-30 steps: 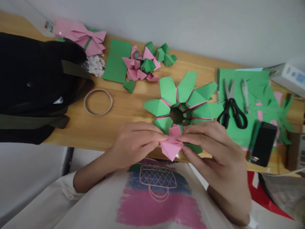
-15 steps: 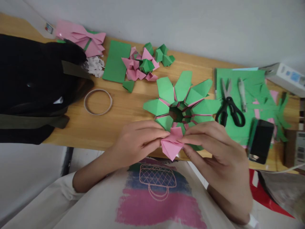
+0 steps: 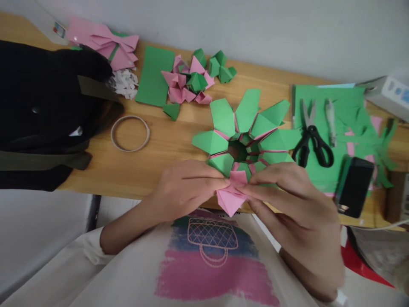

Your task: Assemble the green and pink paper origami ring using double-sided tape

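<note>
A folded pink paper piece [image 3: 231, 200] is pinched between both hands at the table's front edge. My left hand [image 3: 179, 189] grips its left side with thumb and fingertips. From the right, my right hand [image 3: 297, 204] presses its fingertips on the upper right of the same piece. Just beyond it lies a ring of green and pink folded paper [image 3: 223, 117], its green petals spread around a dark central hole. The front of the ring is partly hidden by the hands and the pink piece.
Black scissors [image 3: 309, 134] and a cutter [image 3: 330, 121] lie on green sheets [image 3: 330, 179], beside a black phone [image 3: 355, 186]. A tape ring [image 3: 130, 133], a green sheet [image 3: 155, 76], pink and green folded pieces [image 3: 175, 85] and black cloth [image 3: 47, 106] are to the left.
The view has shifted slightly. Fingertips of my left hand have moved a little further over the pink piece, which stays held by both hands.
</note>
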